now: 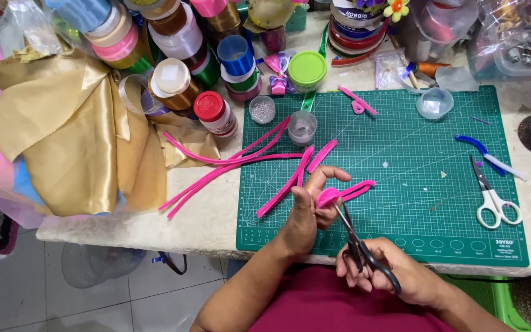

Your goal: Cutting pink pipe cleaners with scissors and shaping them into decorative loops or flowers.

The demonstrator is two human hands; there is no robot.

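- Now the pink ribbon piece is looped and pinched between the thumb and fingers of the left hand, above the green cutting mat.
- Its two ends stick out to the right of the fingertips.
- The right hand grips black scissors; the blade tips touch the loop.
- More pink strips lie to the left on the mat and table.

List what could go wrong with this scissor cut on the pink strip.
1. The black scissors in the right hand point at the left hand; its fingers pinching the pink strip could get nicked.
2. The strip is folded, so the cut may come out uneven.
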